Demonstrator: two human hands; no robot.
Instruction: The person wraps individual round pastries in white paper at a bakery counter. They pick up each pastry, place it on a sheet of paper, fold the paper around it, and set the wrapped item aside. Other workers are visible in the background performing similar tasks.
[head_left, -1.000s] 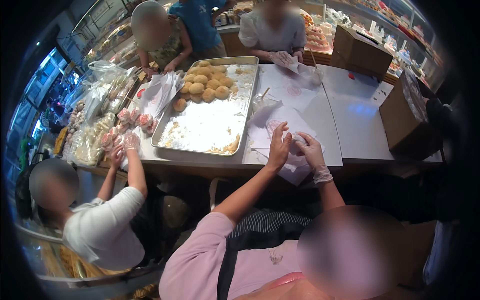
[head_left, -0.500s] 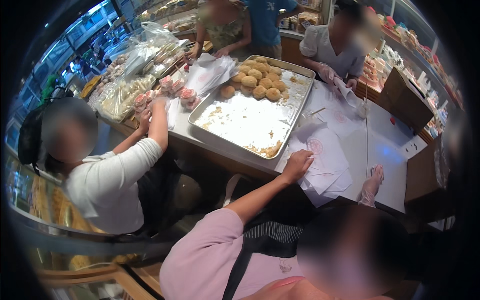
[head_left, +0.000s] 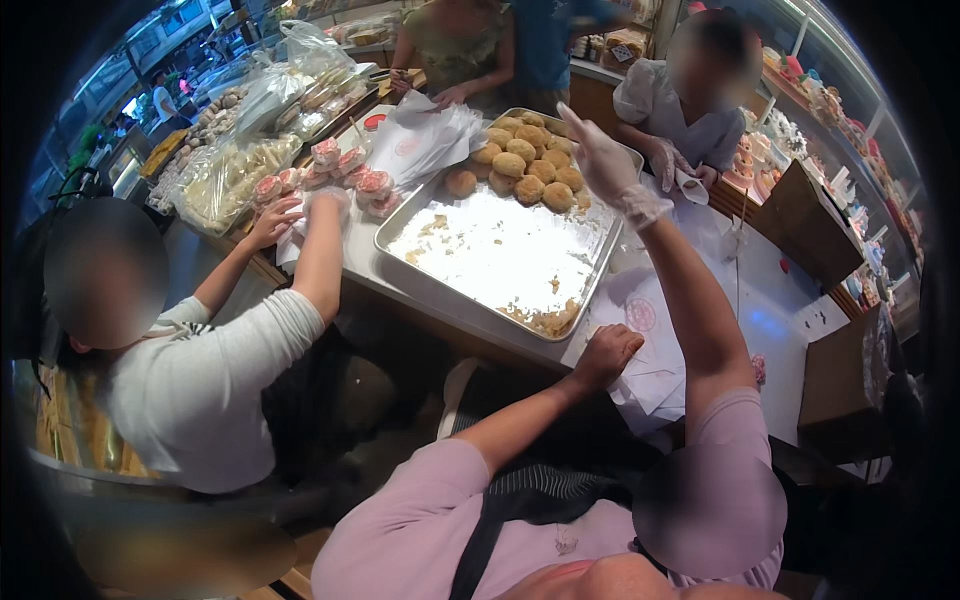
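Note:
My right hand, in a clear plastic glove, is raised over the right far part of a large metal tray. Its fingers are stretched out and nothing shows in them. Just left of it, round golden-brown buns are piled in the tray's far part. My bare left hand rests with curled fingers at the near left edge of white printed paper sheets; whether it pinches a sheet is hidden. A small pink-and-white bundle lies on the table right of my right upper arm.
At left, a co-worker in a white sleeve reaches toward pink-and-white wrapped pieces. Across the table another co-worker's gloved hand holds white paper. More paper sheets overlap the tray's far left. Cardboard boxes stand at right.
My right hand has risen from the table at right and swung over the tray. My left hand has curled its fingers. The pink-and-white bundle now shows near where the right hand was.

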